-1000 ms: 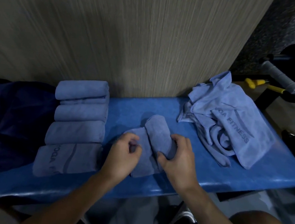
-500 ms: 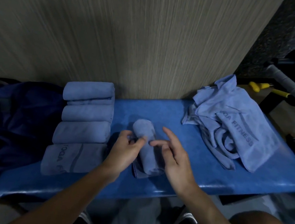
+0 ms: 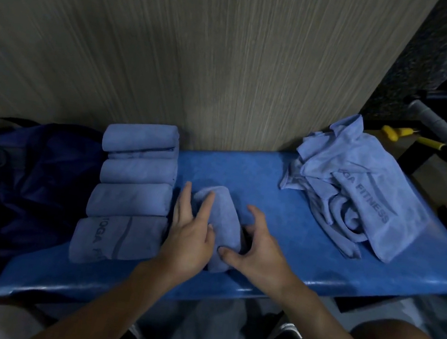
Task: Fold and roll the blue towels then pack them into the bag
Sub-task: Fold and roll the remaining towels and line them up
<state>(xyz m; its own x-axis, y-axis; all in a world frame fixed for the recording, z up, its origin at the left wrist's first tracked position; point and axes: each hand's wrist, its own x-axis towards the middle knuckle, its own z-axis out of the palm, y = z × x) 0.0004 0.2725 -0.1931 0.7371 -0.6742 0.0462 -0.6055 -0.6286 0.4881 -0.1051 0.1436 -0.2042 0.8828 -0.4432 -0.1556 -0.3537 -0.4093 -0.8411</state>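
Left hand (image 3: 189,239) and right hand (image 3: 259,252) touch rolled towel (image 3: 226,215).

Blue padded vinyl bench (image 3: 284,195), long side running 9 to 3 o'clock, back edge against a wall panel. At 9 o'clock from bench centre: row of four rolled light-blue terry towels (image 3: 134,180), side by side and touching, lined up from the back edge toward the front edge. The front roll shows "YOGA" print. Just right of the row, around centre to 6 o'clock: single rolled light-blue towel (image 3: 221,215), tilted, near end close to the front edge. At 2 to 3 o'clock: loose heap of unfolded light-blue towels (image 3: 357,188), "FITNESS" print on top, well apart from the rolls. Far 9 o'clock end: dark navy fabric bag (image 3: 38,172), slumped, touching the row.
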